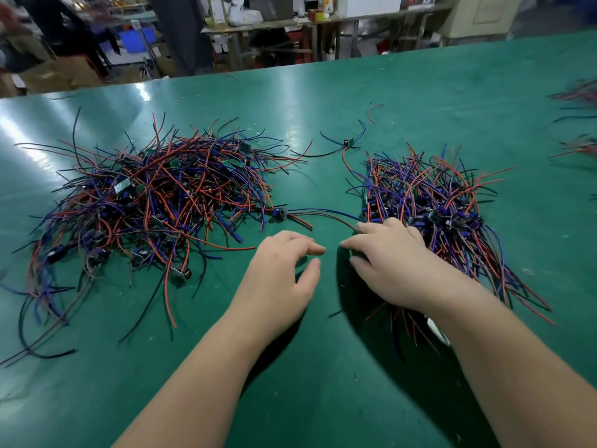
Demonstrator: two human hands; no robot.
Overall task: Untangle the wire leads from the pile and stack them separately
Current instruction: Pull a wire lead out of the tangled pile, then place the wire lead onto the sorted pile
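A big tangled pile (pixel 155 202) of red, blue and black wire leads with small boards lies on the left of the green table (pixel 323 367). A tidier stack (pixel 433 202) of the same leads lies on the right. One lead (pixel 281 214) stretches between them, its wires running toward my right hand. My right hand (pixel 387 263) rests on the near left edge of the stack, fingers spread and lightly bent over the wires. My left hand (pixel 284 270) hovers just left of it, fingers loosely curled, holding nothing.
A single loose lead (pixel 347 143) lies beyond the two heaps, with a short red wire piece (pixel 374 109) farther back. More blurred leads (pixel 578 124) sit at the right edge. Workbenches and boxes stand past the table's far edge.
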